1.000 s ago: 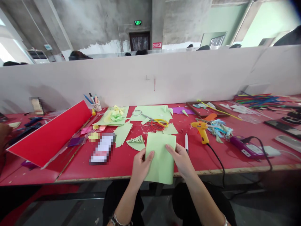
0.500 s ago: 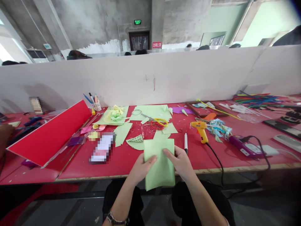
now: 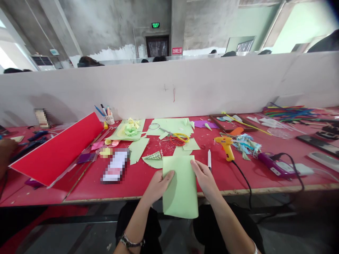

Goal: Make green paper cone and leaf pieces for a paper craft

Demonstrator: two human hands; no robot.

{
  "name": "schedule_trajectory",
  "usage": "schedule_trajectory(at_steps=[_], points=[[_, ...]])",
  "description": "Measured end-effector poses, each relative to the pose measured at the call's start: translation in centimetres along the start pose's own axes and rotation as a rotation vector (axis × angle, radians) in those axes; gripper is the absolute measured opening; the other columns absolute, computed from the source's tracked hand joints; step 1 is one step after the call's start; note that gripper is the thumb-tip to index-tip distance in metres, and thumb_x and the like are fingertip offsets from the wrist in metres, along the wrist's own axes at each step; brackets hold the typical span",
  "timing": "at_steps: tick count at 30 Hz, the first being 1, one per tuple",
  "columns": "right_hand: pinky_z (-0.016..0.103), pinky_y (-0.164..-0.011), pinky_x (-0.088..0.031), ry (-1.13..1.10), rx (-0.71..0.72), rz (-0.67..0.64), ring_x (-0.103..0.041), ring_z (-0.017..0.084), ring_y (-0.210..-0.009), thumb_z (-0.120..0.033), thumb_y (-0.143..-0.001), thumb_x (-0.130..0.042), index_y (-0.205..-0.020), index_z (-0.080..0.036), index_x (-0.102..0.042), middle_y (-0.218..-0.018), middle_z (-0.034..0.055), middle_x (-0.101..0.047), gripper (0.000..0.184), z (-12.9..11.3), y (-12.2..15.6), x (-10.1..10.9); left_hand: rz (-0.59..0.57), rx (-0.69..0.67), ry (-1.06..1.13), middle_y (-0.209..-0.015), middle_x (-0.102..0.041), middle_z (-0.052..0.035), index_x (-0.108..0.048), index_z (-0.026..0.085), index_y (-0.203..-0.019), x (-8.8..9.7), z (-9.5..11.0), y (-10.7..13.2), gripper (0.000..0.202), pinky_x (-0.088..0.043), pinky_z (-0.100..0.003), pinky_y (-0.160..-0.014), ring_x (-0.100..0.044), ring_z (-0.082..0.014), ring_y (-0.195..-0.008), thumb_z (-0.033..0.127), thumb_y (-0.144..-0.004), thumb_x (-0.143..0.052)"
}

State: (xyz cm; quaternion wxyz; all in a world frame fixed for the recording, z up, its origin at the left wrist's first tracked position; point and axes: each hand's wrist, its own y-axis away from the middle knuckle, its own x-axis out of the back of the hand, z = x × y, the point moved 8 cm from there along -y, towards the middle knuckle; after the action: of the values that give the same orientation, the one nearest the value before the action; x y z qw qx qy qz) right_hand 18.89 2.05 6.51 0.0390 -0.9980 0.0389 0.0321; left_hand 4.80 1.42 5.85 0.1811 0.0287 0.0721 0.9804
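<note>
A folded sheet of light green paper (image 3: pixel 180 192) is held between both hands at the table's front edge. My left hand (image 3: pixel 156 186) grips its left side, thumb on top and the other fingers behind it. My right hand (image 3: pixel 205 178) pinches the right edge near the upper corner, thumb in front. Just beyond the sheet lie a half-round green piece with a gridded cone (image 3: pixel 153 157) and more green cut pieces. Yellow-handled scissors (image 3: pixel 180 137) rest farther back. A white pen (image 3: pixel 209 158) lies to the right of my right hand.
A yellow glue gun (image 3: pixel 225 146) with a black cord stands right, beside a purple device (image 3: pixel 277 165). Left are a phone (image 3: pixel 116 165), a large red board (image 3: pixel 59 151) and a pen cup (image 3: pixel 109 117). A white partition (image 3: pixel 127 91) closes off the back.
My right thumb has slid outward from the paper's face to its upper right edge. The sheet's lower end has dropped slightly. My left hand keeps its grip.
</note>
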Motion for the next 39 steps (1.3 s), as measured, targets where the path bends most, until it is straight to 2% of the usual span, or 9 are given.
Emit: schedule_trajectory(at_steps=[4,8,13,16,23,26,32,36,39], points=[[0.021,-0.044,-0.027,0.016,-0.013,0.043,-0.032,0.008,-0.048,-0.052,-0.073,-0.049,-0.059,-0.017,-0.043,-0.052,-0.0046,-0.037,0.039,0.6,-0.2,0.3,0.018,0.011,-0.02,-0.082,-0.069,-0.007,-0.062,0.012,-0.1,0.1,-0.5,-0.3,0.045,-0.047,-0.024,-0.062,-0.063,-0.0186,-0.068,0.048,-0.077,-0.048],[0.02,-0.045,-0.024,-0.02,-0.012,0.032,-0.028,0.007,-0.05,-0.051,-0.073,-0.05,-0.057,-0.017,-0.037,-0.054,-0.0051,-0.032,0.039,0.8,-0.2,0.3,0.025,0.016,-0.021,-0.081,-0.069,-0.0057,-0.062,0.012,-0.1,0.0,-0.8,-0.4,0.046,-0.047,-0.024,-0.061,-0.063,-0.0179,-0.067,0.049,-0.077,-0.047],[0.021,-0.049,-0.03,-0.026,-0.015,0.005,-0.035,0.01,-0.053,-0.051,-0.073,-0.051,-0.06,-0.017,-0.042,-0.057,-0.0035,-0.039,0.037,0.6,-0.2,0.3,0.035,-0.005,-0.043,-0.08,-0.069,-0.0055,-0.062,0.012,-0.098,0.1,-0.5,-0.4,0.043,-0.046,-0.023,-0.061,-0.062,-0.0173,-0.068,0.047,-0.078,-0.047],[0.022,-0.053,-0.034,-0.014,-0.018,0.037,-0.039,0.011,-0.055,-0.053,-0.074,-0.047,-0.061,-0.017,-0.045,-0.057,-0.0026,-0.042,0.038,0.4,-0.5,0.8,0.041,-0.012,-0.07,-0.077,-0.069,-0.0054,-0.063,0.012,-0.094,0.2,-0.3,-0.3,0.042,-0.046,-0.022,-0.059,-0.062,-0.0173,-0.069,0.047,-0.078,-0.047],[0.021,-0.045,-0.023,0.11,0.054,0.009,-0.028,0.008,-0.05,-0.053,-0.074,-0.046,-0.058,-0.018,-0.039,-0.054,-0.0054,-0.031,0.039,-0.1,-1.7,1.0,0.079,-0.023,-0.066,-0.063,-0.065,-0.0032,-0.064,0.012,-0.076,0.5,-0.6,-0.5,0.037,-0.045,-0.022,-0.058,-0.059,-0.0151,-0.063,0.046,-0.076,-0.05],[0.021,-0.044,-0.022,0.104,0.057,0.016,-0.027,0.008,-0.049,-0.053,-0.074,-0.046,-0.057,-0.018,-0.037,-0.054,-0.0056,-0.03,0.039,-0.1,-1.9,0.8,0.119,-0.035,-0.031,-0.063,-0.064,-0.0023,-0.063,0.013,-0.07,0.7,-0.6,-0.6,0.035,-0.045,-0.021,-0.058,-0.058,-0.0135,-0.06,0.046,-0.075,-0.051],[0.022,-0.046,-0.025,0.093,0.053,0.063,-0.029,0.008,-0.049,-0.055,-0.072,-0.045,-0.056,-0.019,-0.037,-0.052,-0.0053,-0.032,0.041,-0.3,-1.7,0.3,0.143,-0.033,0.001,-0.067,-0.066,-0.0048,-0.065,0.012,-0.076,1.0,-0.9,-0.7,0.036,-0.045,-0.022,-0.06,-0.06,-0.0153,-0.062,0.047,-0.074,-0.053],[0.023,-0.05,-0.033,0.144,-0.07,0.025,-0.04,0.012,-0.054,-0.059,-0.07,-0.043,-0.054,-0.017,-0.046,-0.05,-0.0023,-0.042,0.046,0.7,-1.0,0.3,0.116,-0.033,0.0,-0.075,-0.069,-0.0067,-0.064,0.012,-0.091,1.1,-0.9,-0.8,0.042,-0.046,-0.023,-0.06,-0.062,-0.0169,-0.066,0.048,-0.075,-0.051],[0.024,-0.055,-0.036,0.194,-0.141,-0.015,-0.045,0.015,-0.06,-0.06,-0.07,-0.042,-0.055,-0.016,-0.049,-0.052,-0.0007,-0.046,0.048,1.5,-0.5,0.5,0.138,-0.036,-0.009,-0.076,-0.069,-0.0072,-0.064,0.011,-0.092,1.3,-0.8,-0.8,0.042,-0.046,-0.023,-0.061,-0.062,-0.017,-0.066,0.047,-0.075,-0.052]])
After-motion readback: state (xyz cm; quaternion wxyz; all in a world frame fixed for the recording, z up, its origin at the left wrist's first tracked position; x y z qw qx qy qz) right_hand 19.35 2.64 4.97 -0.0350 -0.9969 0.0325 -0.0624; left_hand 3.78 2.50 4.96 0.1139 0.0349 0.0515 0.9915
